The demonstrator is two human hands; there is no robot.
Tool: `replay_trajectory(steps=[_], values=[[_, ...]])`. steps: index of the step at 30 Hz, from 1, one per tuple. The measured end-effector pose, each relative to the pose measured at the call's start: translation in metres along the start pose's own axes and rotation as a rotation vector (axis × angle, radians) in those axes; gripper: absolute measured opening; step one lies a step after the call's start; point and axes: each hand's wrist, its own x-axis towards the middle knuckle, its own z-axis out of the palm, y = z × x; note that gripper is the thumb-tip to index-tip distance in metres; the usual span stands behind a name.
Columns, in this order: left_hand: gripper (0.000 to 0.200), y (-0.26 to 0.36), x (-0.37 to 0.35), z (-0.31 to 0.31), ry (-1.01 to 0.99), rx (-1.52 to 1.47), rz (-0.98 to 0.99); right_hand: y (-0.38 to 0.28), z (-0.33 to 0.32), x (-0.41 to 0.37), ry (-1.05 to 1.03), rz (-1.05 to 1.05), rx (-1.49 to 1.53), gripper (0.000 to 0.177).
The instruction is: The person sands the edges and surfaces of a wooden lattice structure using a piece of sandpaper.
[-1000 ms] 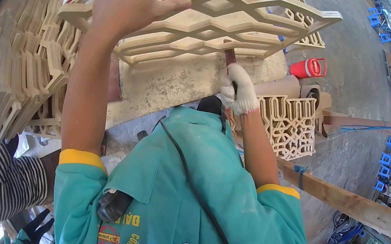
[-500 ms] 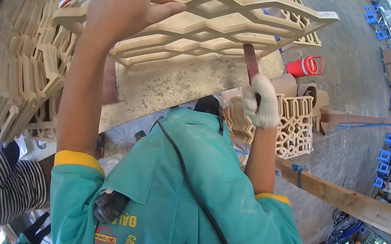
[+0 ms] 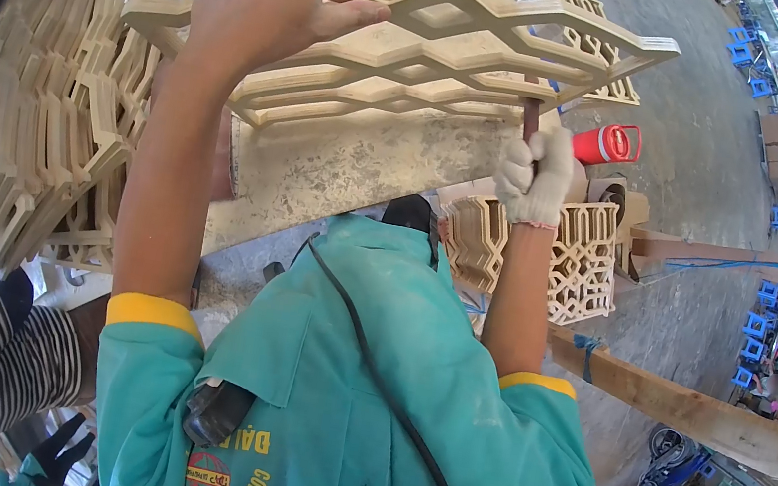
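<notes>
Bare and closed on its upper edge, my left hand (image 3: 268,9) holds a pale wooden lattice frame (image 3: 427,58) tilted above the worktable (image 3: 320,167). My right hand (image 3: 533,176), in a white glove, is wrapped round a dark reddish-brown strip (image 3: 530,118). The strip's upper part reaches into the lattice near its right end, and its far tip is hidden behind the wood.
Stacked wooden lattices (image 3: 34,130) stand at the left, and more (image 3: 582,262) lie at the right below a red jug (image 3: 607,144). Wooden beams (image 3: 688,398) cross the right side. A person in stripes (image 3: 13,368) is at lower left.
My right hand has moved up and slightly right with the strip, which now stands more upright and reaches further into the lattice. The lattice and my left hand have shifted slightly right.
</notes>
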Motion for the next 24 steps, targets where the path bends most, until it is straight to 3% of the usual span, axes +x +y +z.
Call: replay_trajectory(steps=[1, 4, 5, 8, 9, 12, 13, 16, 17, 20, 21, 24], values=[[0.058, -0.001, -0.001, 0.000, -0.002, 0.001, 0.000, 0.013, 0.008, 0.001, 0.200, 0.026, -0.119, 0.021], [0.058, -0.002, 0.006, 0.001, 0.011, -0.008, 0.021, 0.022, 0.017, -0.011, 0.226, -0.091, -0.661, 0.023], [0.058, -0.003, 0.007, 0.002, 0.016, -0.009, 0.021, -0.003, 0.014, -0.008, 0.182, 0.011, -0.310, 0.020], [0.058, -0.006, 0.001, 0.004, 0.033, 0.000, 0.023, 0.026, 0.023, -0.008, 0.198, -0.016, -0.266, 0.019], [0.058, -0.005, 0.002, 0.004, 0.051, 0.003, 0.036, 0.037, 0.026, -0.014, 0.188, 0.062, -0.497, 0.019], [0.059, -0.001, 0.002, 0.002, 0.032, 0.000, -0.005, 0.000, 0.000, 0.000, 0.163, -0.022, -0.371, 0.024], [0.059, 0.000, -0.001, 0.002, -0.001, -0.001, -0.023, 0.005, -0.002, -0.008, 0.100, -0.118, -0.158, 0.027], [0.060, -0.001, 0.005, -0.002, -0.015, 0.021, -0.031, 0.020, 0.002, -0.021, 0.205, -0.132, -0.724, 0.026], [0.060, -0.003, 0.005, 0.003, 0.021, 0.029, -0.024, 0.012, 0.003, -0.020, 0.342, -0.095, -0.464, 0.023], [0.060, -0.005, 0.001, 0.011, 0.092, 0.049, -0.027, 0.026, 0.022, -0.016, 0.310, 0.011, -0.322, 0.023], [0.060, -0.005, 0.003, 0.011, 0.119, 0.057, -0.019, 0.035, 0.028, -0.022, 0.294, 0.032, -0.653, 0.024], [0.042, 0.021, 0.008, -0.027, -0.158, 0.094, -0.167, 0.012, 0.021, -0.011, 0.338, -0.202, -0.277, 0.026]])
